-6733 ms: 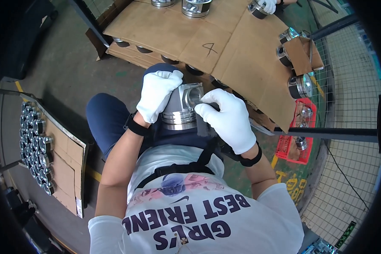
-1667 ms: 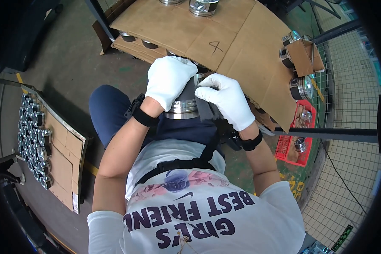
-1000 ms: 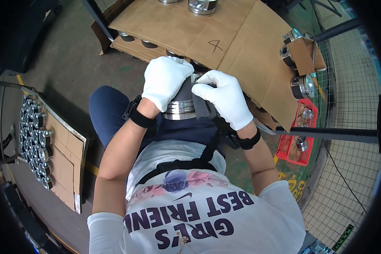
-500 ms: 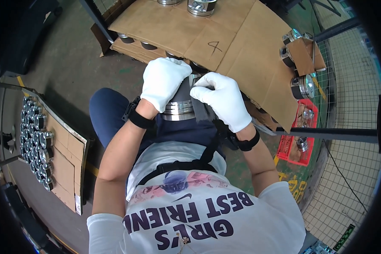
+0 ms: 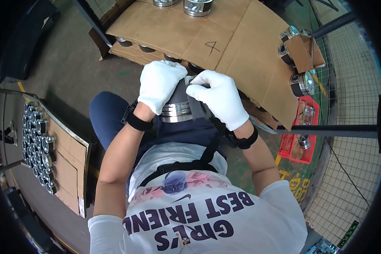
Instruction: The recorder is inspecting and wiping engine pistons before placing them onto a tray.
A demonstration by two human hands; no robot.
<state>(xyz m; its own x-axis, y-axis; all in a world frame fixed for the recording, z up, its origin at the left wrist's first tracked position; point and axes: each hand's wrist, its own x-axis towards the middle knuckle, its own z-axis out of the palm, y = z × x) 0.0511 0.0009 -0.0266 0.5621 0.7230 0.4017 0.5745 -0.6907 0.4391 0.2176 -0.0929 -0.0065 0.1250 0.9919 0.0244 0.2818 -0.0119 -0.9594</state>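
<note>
At nine o'clock shiny round metal parts (image 5: 37, 146) sit in rows, and in the middle the left hand (image 5: 160, 84) grips a shiny grooved metal piston (image 5: 178, 108) on the lap while the right hand (image 5: 220, 98) pinches its top, best held steady, brown cardboard (image 5: 165, 29) close behind at twelve.

Most of the metal piston (image 5: 178, 108) is covered: the left hand (image 5: 160, 84) wraps its upper part and the right hand (image 5: 220, 98) hides its right side, so only the ringed lower band shows. Whether either grip is tight on it cannot be told under the white gloves. Two more pistons (image 5: 186, 5) on the cardboard sheet (image 5: 165, 29) are cut off by the top edge. Under that sheet only the rims of other pistons (image 5: 133, 45) peek out. The contents of the red crate (image 5: 302, 127) are too small to make out.
</note>
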